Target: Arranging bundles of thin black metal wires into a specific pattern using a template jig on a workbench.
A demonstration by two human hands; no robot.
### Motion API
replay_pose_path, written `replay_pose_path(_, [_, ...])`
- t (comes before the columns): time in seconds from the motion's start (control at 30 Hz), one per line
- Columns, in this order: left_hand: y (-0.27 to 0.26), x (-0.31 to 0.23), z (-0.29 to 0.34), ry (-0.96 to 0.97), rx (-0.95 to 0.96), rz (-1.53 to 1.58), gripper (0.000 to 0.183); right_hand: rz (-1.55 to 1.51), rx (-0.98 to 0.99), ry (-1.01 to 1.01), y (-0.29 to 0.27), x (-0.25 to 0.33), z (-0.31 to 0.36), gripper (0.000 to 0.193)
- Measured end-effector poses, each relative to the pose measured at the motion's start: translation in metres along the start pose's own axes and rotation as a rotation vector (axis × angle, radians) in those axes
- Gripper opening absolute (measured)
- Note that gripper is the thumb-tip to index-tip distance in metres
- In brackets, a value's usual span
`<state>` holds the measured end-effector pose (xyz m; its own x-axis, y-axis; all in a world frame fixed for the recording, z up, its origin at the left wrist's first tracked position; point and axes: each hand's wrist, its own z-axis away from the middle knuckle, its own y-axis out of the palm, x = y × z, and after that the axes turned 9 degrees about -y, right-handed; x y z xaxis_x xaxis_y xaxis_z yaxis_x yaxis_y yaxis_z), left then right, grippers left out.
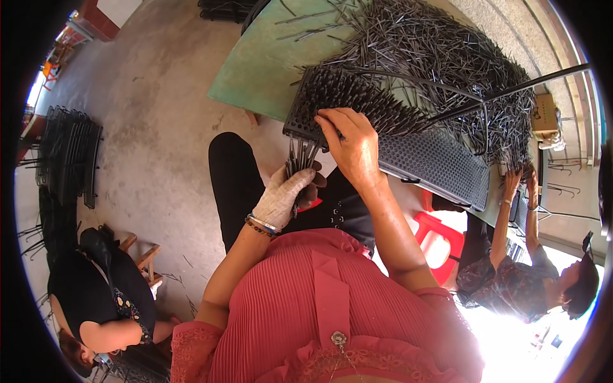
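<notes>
My left hand [278,196], in a pale glove with dark fingertips, is closed around a bundle of thin dark rods [301,155] that point up towards the board. My bare right hand [355,145] reaches over the near left corner of a black perforated board [447,167]. Its thumb and fingers are bent together at the holes; anything between them is too small to make out. Many dark rods [357,96] stand upright in the board's far left part, while rows of bare holes show on its right part.
A large heap of loose dark rods [440,51] covers much of the green table [262,64]. A thin metal frame [482,102] rises over the board. One co-worker [511,281] handles rods at the right; another person [102,293] sits at the left. A red stool [440,246] stands nearby.
</notes>
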<state>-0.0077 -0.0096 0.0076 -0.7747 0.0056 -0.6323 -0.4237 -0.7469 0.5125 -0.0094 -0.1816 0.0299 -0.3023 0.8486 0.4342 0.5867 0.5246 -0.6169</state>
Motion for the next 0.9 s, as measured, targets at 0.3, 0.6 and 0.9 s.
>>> replay_pose_path(0.3, [0.003, -0.001, 0.001, -0.029, 0.027, 0.019, 0.031, 0.005, 0.027, -0.089, -0.003, -0.001, -0.006, 0.014])
replay_pose_path(0.6, [0.005, -0.003, 0.003, 0.028, 0.127, -0.006, 0.032, -0.55, 0.241, 0.62, -0.026, 0.022, 0.005, 0.019])
replay_pose_path(0.9, [0.012, 0.001, -0.004, 0.018, 0.026, -0.043, 0.036, -0.692, 0.123, 0.745, -0.039, 0.002, 0.021, 0.019])
